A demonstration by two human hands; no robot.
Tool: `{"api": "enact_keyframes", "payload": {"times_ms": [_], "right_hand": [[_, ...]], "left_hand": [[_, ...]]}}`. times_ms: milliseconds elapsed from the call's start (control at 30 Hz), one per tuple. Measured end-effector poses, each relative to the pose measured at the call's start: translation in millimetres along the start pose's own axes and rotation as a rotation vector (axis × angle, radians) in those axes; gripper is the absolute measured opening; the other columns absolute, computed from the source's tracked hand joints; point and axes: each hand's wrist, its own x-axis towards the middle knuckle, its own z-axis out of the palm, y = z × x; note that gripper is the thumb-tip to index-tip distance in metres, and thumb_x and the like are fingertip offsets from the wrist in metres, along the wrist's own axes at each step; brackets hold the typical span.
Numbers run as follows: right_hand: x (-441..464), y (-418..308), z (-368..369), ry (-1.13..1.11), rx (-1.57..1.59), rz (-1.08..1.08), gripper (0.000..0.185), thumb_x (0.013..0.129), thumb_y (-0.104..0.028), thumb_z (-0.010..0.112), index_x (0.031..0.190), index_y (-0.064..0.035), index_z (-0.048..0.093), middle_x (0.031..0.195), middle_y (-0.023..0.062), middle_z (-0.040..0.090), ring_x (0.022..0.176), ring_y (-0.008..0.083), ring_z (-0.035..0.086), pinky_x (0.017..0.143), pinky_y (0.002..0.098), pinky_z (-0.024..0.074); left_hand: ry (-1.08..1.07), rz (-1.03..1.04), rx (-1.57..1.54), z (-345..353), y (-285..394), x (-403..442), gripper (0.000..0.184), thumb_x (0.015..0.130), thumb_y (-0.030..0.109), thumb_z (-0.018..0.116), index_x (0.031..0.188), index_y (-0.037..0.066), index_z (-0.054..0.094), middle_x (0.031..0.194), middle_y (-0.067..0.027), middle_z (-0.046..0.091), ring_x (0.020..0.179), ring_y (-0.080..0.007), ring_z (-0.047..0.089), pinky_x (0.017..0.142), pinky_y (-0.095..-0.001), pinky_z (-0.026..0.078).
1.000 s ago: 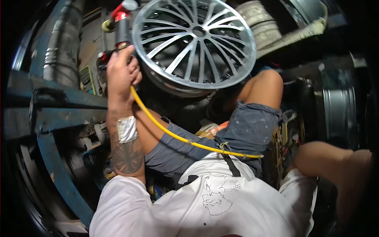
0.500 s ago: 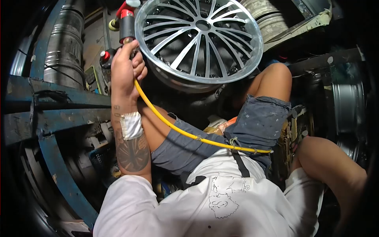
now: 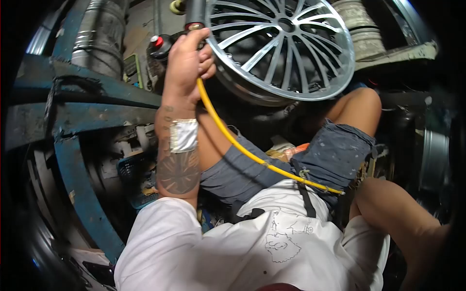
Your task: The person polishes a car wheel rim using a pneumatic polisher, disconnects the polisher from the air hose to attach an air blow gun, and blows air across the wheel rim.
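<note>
My left hand (image 3: 188,63) is closed round the rear end of an air tool with a dark cylindrical body (image 3: 195,13), apparently a sander. Its front runs out of the top of the view, where a round yellow-green pad (image 3: 177,7) partly shows. A yellow air hose (image 3: 225,130) leads from below this hand across my lap. Just right of the hand lies a silver multi-spoke alloy wheel (image 3: 347,58), face up and slightly tilted beyond my knees. My right arm bends away at the right edge; its hand is out of view.
A dark bottle with a red cap (image 3: 157,42) stands left of my hand. Blue steel beams (image 3: 80,182) frame the left side, with a ribbed metal cylinder (image 3: 99,41) behind. A blue basket (image 3: 127,169) sits low left. Another rim (image 3: 435,155) is at right.
The camera view has turned, so the hand, tool and wheel appear farther right and higher. The tool's red head has left the frame. My left hand keeps its grip.
</note>
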Motion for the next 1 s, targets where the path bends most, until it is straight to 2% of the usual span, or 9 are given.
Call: {"api": "enact_keyframes", "payload": {"times_ms": [33, 233, 267, 400, 667, 833, 1000], "right_hand": [[-3.1, 3.0, 1.6, 0.008, 0.003, -0.004, 0.037, 0.097, -0.017, 0.058, 0.133, -0.0115, 0.058, 0.134, 0.0081, 0.057, 0.117, 0.0234, 0.051, 0.096, 0.0358, 0.0379], [-2.3, 1.1, 2.9, 0.022, 0.018, 0.003, 0.037, 0.096, -0.016, 0.058, 0.133, -0.0132, 0.059, 0.133, 0.0068, 0.057, 0.115, 0.0225, 0.052, 0.094, 0.0351, 0.0388], [-1.1, 3.6, 0.6, 0.015, 0.014, 0.017, 0.037, 0.096, -0.016, 0.059, 0.133, -0.0134, 0.059, 0.133, 0.0065, 0.058, 0.114, 0.0224, 0.052, 0.093, 0.0350, 0.0389], [-5.4, 8.9, 2.8, 0.019, 0.034, 0.010, 0.036, 0.096, -0.016, 0.059, 0.132, -0.0145, 0.060, 0.133, 0.0057, 0.058, 0.113, 0.0217, 0.053, 0.092, 0.0345, 0.0395], [-2.8, 3.3, 3.2, 0.026, 0.049, 0.022, 0.036, 0.095, -0.015, 0.060, 0.132, -0.0167, 0.061, 0.132, 0.0039, 0.058, 0.110, 0.0205, 0.054, 0.089, 0.0336, 0.0407], [-10.5, 4.3, 6.5, 0.036, 0.042, -0.015, 0.036, 0.095, -0.015, 0.061, 0.131, -0.0181, 0.062, 0.132, 0.0029, 0.059, 0.108, 0.0198, 0.054, 0.087, 0.0330, 0.0414], [-8.7, -0.6, 2.3, 0.037, 0.051, 0.001, 0.037, 0.095, -0.014, 0.061, 0.131, -0.0195, 0.062, 0.131, 0.0018, 0.059, 0.106, 0.0190, 0.055, 0.085, 0.0324, 0.0421]], "left_hand": [[0.082, 0.010, 0.027, 2.6, -1.3, -1.7, 0.015, 0.100, 0.024, 0.054, 0.097, 0.010, 0.056, 0.056, 0.0076, 0.037, 0.038, -0.0015, 0.030, 0.036, -0.0197, 0.026], [0.080, -0.020, 0.000, 2.4, 1.0, -1.5, 0.015, 0.100, 0.025, 0.055, 0.099, 0.009, 0.056, 0.056, 0.0069, 0.037, 0.037, -0.0024, 0.028, 0.037, -0.0202, 0.026], [-0.003, -0.012, -0.007, -0.4, 1.1, -0.5, 0.016, 0.100, 0.025, 0.055, 0.100, 0.009, 0.057, 0.057, 0.0073, 0.037, 0.037, -0.0021, 0.029, 0.037, -0.0202, 0.026], [0.076, -0.013, 0.020, 2.2, 0.1, -3.0, 0.016, 0.099, 0.025, 0.056, 0.099, 0.009, 0.056, 0.056, 0.0076, 0.037, 0.037, -0.0024, 0.029, 0.038, -0.0206, 0.026], [0.010, 0.010, 0.043, 1.4, -0.2, -1.2, 0.016, 0.099, 0.025, 0.055, 0.100, 0.009, 0.056, 0.057, 0.0074, 0.038, 0.038, -0.0022, 0.030, 0.037, -0.0196, 0.027], [0.119, 0.034, 0.096, 8.2, 3.8, -6.4, 0.012, 0.099, 0.022, 0.056, 0.098, 0.011, 0.053, 0.057, 0.0066, 0.039, 0.037, -0.0026, 0.030, 0.036, -0.0202, 0.026], [0.098, 0.031, 0.053, 4.1, 3.3, -7.4, 0.013, 0.098, 0.023, 0.056, 0.101, 0.010, 0.055, 0.057, 0.0066, 0.036, 0.037, -0.0027, 0.028, 0.036, -0.0202, 0.024]]}}
